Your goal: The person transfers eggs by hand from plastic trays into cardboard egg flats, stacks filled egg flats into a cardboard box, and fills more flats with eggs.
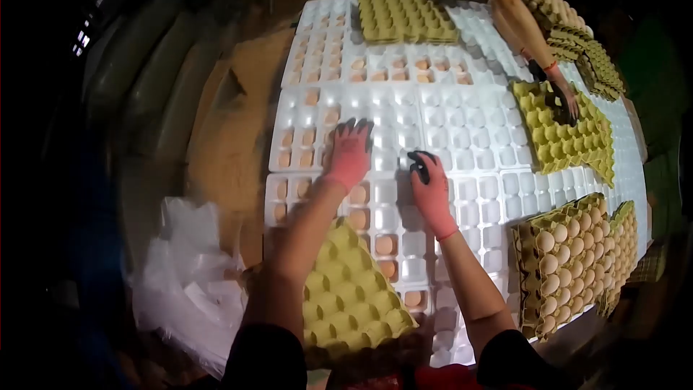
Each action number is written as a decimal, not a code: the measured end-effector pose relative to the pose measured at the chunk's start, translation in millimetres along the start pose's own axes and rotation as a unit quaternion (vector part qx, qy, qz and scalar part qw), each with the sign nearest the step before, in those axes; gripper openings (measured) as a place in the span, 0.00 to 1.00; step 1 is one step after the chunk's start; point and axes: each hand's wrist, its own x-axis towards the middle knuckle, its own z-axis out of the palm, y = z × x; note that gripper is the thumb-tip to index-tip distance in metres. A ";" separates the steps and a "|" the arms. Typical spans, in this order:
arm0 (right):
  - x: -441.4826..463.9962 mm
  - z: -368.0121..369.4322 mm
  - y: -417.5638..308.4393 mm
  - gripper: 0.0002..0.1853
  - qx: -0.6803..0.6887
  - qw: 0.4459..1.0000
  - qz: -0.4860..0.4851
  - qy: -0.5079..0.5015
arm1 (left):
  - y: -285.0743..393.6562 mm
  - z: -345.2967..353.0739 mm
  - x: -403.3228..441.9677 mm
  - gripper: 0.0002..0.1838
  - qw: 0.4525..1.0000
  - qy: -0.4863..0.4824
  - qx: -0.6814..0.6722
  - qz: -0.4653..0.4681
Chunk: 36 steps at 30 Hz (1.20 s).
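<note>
Both my hands wear pink gloves with dark fingertips. My left hand (351, 150) lies palm down with its fingers stretched over the white moulded tray (393, 112), among cells near a few brown eggs (331, 115); whatever is under the palm is hidden. To its right, my right hand (433, 191) hovers low over the cells, thumb and fingers bent but apart, and I see nothing between them. Below my left forearm rests a yellow-green egg flat (354, 292) with bare cups on its visible face. Single eggs (386, 245) sit in white cells beside it.
Stacked flats full of eggs (570, 260) stand at the right. Another person's gloved hand (564, 94) reaches onto a yellow flat (570, 146) farther up. A further flat (406, 16) lies at the far edge. Clear plastic wrap (188, 274) hangs at the left.
</note>
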 end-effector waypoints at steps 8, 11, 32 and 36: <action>-145.7 27.3 -155.2 0.19 0.113 0.907 -0.157 -0.374 | -17.4 -221.9 -252.4 0.05 0.906 0.214 -0.278 -0.238; -210.9 57.6 -173.3 0.19 0.005 0.823 -0.361 -0.438 | 29.7 -248.6 -377.0 0.05 0.904 0.145 -0.190 -0.355; -173.7 93.6 -183.6 0.32 0.279 0.802 0.218 -0.481 | 62.0 -203.9 -482.0 0.30 0.960 -0.146 -0.051 -0.234; -178.6 131.2 -181.0 0.33 -0.064 0.881 -0.212 -0.419 | 47.6 -194.6 -477.5 0.26 0.969 -0.140 -0.042 -0.199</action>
